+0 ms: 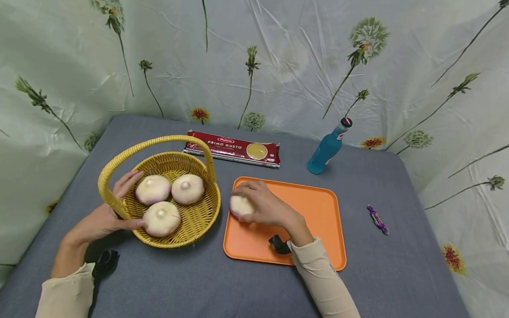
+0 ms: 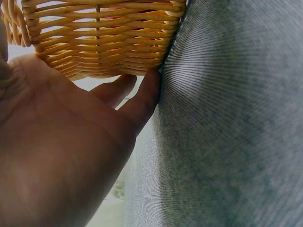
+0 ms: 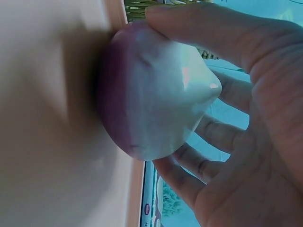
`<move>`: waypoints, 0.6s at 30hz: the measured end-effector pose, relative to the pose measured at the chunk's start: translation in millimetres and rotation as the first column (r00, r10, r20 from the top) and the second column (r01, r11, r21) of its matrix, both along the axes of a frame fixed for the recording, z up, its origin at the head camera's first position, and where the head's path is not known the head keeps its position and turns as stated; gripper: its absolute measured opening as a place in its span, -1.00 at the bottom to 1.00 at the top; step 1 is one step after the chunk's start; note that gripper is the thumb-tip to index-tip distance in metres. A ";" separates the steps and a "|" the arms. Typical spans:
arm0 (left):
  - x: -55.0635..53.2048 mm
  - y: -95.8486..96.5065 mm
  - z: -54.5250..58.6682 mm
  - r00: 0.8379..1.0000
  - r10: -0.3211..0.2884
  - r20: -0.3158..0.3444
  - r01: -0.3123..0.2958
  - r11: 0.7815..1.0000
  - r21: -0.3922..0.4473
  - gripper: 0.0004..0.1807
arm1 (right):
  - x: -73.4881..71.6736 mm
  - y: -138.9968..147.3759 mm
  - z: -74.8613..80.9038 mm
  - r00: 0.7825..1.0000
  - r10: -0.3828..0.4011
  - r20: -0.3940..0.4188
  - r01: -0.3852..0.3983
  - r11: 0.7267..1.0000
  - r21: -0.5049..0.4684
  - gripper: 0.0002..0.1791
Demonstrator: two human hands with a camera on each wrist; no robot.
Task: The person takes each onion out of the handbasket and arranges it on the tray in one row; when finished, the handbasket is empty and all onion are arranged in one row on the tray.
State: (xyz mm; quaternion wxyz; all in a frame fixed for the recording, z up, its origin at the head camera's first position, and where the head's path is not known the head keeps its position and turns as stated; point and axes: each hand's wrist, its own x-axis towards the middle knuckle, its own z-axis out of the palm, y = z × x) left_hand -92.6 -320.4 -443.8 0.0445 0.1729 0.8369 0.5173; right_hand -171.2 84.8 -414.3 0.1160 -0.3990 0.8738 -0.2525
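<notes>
A yellow wicker basket (image 1: 194, 226) with a tall arched handle stands on the left of the table. Three white and purple turnips (image 1: 161, 219) lie inside it. My left hand (image 1: 104, 217) holds the basket's left side near the foot of the handle; in the left wrist view its fingers (image 2: 142, 101) reach along the woven outer wall. Another turnip (image 3: 161, 94) is at the left end of an orange tray (image 1: 317, 208). My right hand (image 1: 266, 206) grips this turnip, with the thumb on one side and the fingers round the other. The turnip's purple side faces the tray.
A red spaghetti packet (image 1: 233, 147) lies behind the basket and tray. Beyond the tray's back edge stands a blue bottle (image 1: 326, 151) with a dark cap. To the tray's right is a purple wrapped candy (image 1: 378, 220). A flowered curtain (image 1: 286, 82) hangs behind the table.
</notes>
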 end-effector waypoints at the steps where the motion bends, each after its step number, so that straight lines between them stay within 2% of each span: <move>1: 0.0 -0.2 -0.3 1.000 0.001 0.000 -0.001 1.000 -0.001 0.25 | 0.2 0.2 0.3 1.000 -0.002 0.003 0.002 1.000 -0.001 -0.35; 8: -0.6 -1.4 0.4 1.000 0.002 0.005 -0.002 1.000 -0.016 0.25 | 0.2 0.1 1.3 1.000 -0.005 0.014 0.005 1.000 -0.003 -0.35; 18: -2.2 -0.4 -1.3 1.000 -0.019 -0.005 0.019 1.000 0.014 0.27 | -1.3 2.0 3.8 1.000 -0.024 0.003 0.024 1.000 -0.002 -0.35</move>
